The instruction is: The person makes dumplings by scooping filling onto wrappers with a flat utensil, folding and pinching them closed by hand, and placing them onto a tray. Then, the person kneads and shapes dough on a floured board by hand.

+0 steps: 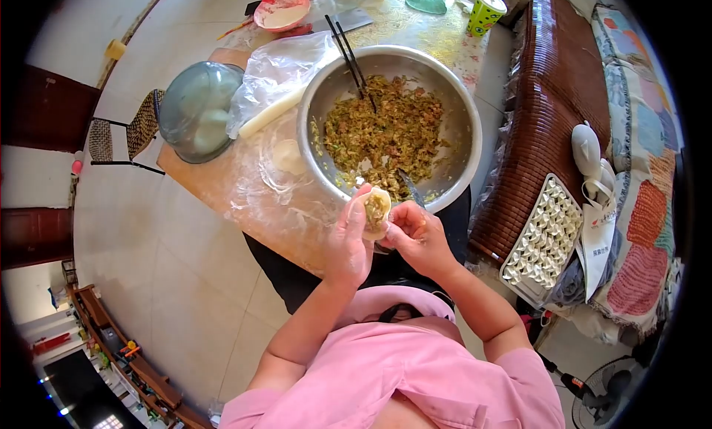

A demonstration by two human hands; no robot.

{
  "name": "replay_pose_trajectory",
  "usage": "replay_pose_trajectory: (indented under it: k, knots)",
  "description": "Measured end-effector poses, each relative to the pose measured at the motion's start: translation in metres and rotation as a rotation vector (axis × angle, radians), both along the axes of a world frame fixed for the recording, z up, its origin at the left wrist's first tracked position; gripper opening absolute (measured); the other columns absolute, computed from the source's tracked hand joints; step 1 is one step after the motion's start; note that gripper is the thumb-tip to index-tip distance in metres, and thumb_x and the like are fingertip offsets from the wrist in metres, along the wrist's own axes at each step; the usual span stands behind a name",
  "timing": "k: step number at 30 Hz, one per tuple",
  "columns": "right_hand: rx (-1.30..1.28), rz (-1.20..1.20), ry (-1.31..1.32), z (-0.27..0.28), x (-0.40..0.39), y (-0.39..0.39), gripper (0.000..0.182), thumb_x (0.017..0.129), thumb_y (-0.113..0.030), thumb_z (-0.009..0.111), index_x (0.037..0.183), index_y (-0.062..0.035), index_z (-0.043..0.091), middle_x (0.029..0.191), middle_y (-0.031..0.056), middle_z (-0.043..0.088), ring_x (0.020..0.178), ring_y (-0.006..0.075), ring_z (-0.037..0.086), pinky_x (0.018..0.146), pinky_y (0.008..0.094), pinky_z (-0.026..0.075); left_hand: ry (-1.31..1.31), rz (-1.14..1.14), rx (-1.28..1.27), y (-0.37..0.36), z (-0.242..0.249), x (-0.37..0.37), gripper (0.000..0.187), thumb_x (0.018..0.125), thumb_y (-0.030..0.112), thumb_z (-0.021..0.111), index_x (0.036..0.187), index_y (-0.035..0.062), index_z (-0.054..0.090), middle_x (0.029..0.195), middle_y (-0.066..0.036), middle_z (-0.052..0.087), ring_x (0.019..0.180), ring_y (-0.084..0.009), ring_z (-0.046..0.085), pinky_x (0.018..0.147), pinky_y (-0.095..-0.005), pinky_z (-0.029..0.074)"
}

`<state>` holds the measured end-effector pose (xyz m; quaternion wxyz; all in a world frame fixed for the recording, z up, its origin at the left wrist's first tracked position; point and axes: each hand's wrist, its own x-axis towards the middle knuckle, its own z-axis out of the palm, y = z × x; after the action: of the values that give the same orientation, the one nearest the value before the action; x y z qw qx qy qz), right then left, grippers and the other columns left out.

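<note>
A round dumpling wrapper [377, 215] with filling on it rests in my left hand [351, 232], whose fingers curve along its side. My right hand [417, 232] pinches the wrapper's right edge between thumb and fingers. Just beyond both hands is a large steel bowl [466, 151] of chopped filling [393, 129]. Black chopsticks [347, 54] stand in the filling, leaning on the far rim. A metal utensil [410, 187] leans at the bowl's near side. On the floured board, left of the bowl, lie a flat wrapper [288, 156] and a rolling pin [271, 113].
A wooden board [215, 184] carries a glass bowl [194, 110] turned over pale dough lumps and a plastic bag [271, 69]. A tray of folded dumplings [543, 240] sits on the brown sofa [552, 80] at right. A green cup [486, 12] and pink bowl [282, 12] stand farther back.
</note>
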<state>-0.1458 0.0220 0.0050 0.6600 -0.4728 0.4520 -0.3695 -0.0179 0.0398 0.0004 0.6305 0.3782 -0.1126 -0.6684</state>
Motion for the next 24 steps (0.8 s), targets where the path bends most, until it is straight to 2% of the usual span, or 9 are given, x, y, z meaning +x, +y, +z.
replay_pose_trajectory:
  k: [1, 5, 7, 8, 10, 13, 19, 22, 24]
  knots:
    - [0.019, -0.003, -0.020, 0.002, 0.002, -0.001, 0.008, 0.088, -0.007, 0.056, 0.088, -0.0005, 0.052, 0.077, -0.0004, 0.054, 0.069, 0.0045, 0.056, 0.063, 0.0208, 0.050, -0.083, 0.003, -0.019, 0.002, 0.005, -0.003, 0.038, 0.094, 0.019, 0.049, 0.128, 0.0014, 0.047, 0.114, -0.004, 0.056, 0.101, -0.0115, 0.053, 0.085, -0.0238, 0.043]
    - [0.024, -0.006, -0.075, 0.005, 0.010, -0.003, 0.006, 0.089, -0.006, 0.053, 0.089, -0.0006, 0.051, 0.077, -0.0005, 0.053, 0.069, 0.0048, 0.056, 0.063, 0.0210, 0.051, -0.197, -0.037, -0.029, 0.008, 0.000, -0.004, 0.037, 0.095, 0.018, 0.049, 0.127, 0.0008, 0.048, 0.114, -0.002, 0.055, 0.100, -0.0089, 0.052, 0.085, -0.0221, 0.042]
    - [0.025, -0.008, -0.112, 0.003, 0.012, -0.001, 0.006, 0.090, -0.007, 0.051, 0.090, -0.0006, 0.051, 0.077, 0.0001, 0.054, 0.069, 0.0058, 0.057, 0.063, 0.0216, 0.051, -0.336, -0.056, -0.052, 0.008, -0.001, -0.002, 0.036, 0.095, 0.018, 0.048, 0.127, 0.0009, 0.048, 0.116, -0.002, 0.055, 0.100, -0.0076, 0.051, 0.086, -0.0221, 0.041]
    - [0.026, -0.009, -0.149, 0.002, 0.013, -0.001, 0.007, 0.090, -0.007, 0.050, 0.091, -0.0006, 0.050, 0.077, 0.0007, 0.054, 0.069, 0.0068, 0.057, 0.063, 0.0221, 0.051, -0.335, -0.057, -0.052, 0.008, -0.004, -0.001, 0.036, 0.095, 0.018, 0.048, 0.127, 0.0009, 0.048, 0.116, -0.002, 0.055, 0.100, -0.0076, 0.051, 0.086, -0.0221, 0.041]
    - [-0.003, 0.032, -0.112, 0.003, 0.009, -0.003, 0.008, 0.091, -0.008, 0.048, 0.091, -0.0007, 0.050, 0.079, 0.0020, 0.055, 0.070, 0.0079, 0.058, 0.064, 0.0229, 0.051, -0.426, -0.107, -0.081, 0.007, -0.009, 0.002, 0.036, 0.098, 0.020, 0.041, 0.127, 0.0005, 0.047, 0.128, -0.009, 0.049, 0.112, -0.0116, 0.048, 0.093, -0.0253, 0.041]
    - [-0.011, 0.078, -0.121, 0.003, 0.008, -0.004, 0.011, 0.093, -0.009, 0.044, 0.093, -0.0008, 0.050, 0.084, 0.0047, 0.056, 0.072, 0.0099, 0.060, 0.065, 0.0241, 0.052, -0.411, -0.115, -0.062, 0.007, -0.008, 0.003, 0.036, 0.098, 0.021, 0.041, 0.126, 0.0001, 0.048, 0.130, -0.009, 0.049, 0.114, -0.0129, 0.046, 0.095, -0.0257, 0.039]
    - [-0.042, 0.092, -0.173, 0.005, 0.008, -0.004, 0.019, 0.094, -0.010, 0.039, 0.107, -0.0004, 0.049, 0.088, 0.0062, 0.056, 0.073, 0.0113, 0.059, 0.069, 0.0251, 0.051, -0.496, -0.135, -0.247, 0.007, -0.021, 0.010, 0.036, 0.098, 0.023, 0.040, 0.124, -0.0003, 0.049, 0.128, -0.008, 0.049, 0.112, -0.0131, 0.047, 0.094, -0.0265, 0.040]
    - [-0.122, 0.083, -0.123, -0.006, 0.008, -0.003, 0.022, 0.094, -0.009, 0.039, 0.111, -0.0003, 0.050, 0.089, 0.0059, 0.056, 0.075, 0.0110, 0.059, 0.069, 0.0244, 0.050, -0.628, -0.221, -0.139, 0.007, -0.001, 0.007, 0.036, 0.098, 0.024, 0.039, 0.123, 0.0003, 0.051, 0.124, -0.007, 0.052, 0.109, -0.0121, 0.049, 0.092, -0.0258, 0.040]
    - [-0.180, 0.080, -0.073, -0.008, 0.007, -0.002, 0.023, 0.094, -0.009, 0.039, 0.113, -0.0006, 0.049, 0.089, 0.0056, 0.056, 0.076, 0.0106, 0.058, 0.070, 0.0240, 0.049, -0.617, -0.218, -0.083, 0.006, -0.002, 0.005, 0.036, 0.098, 0.024, 0.040, 0.122, 0.0001, 0.052, 0.122, -0.007, 0.053, 0.107, -0.0117, 0.049, 0.091, -0.0252, 0.040]
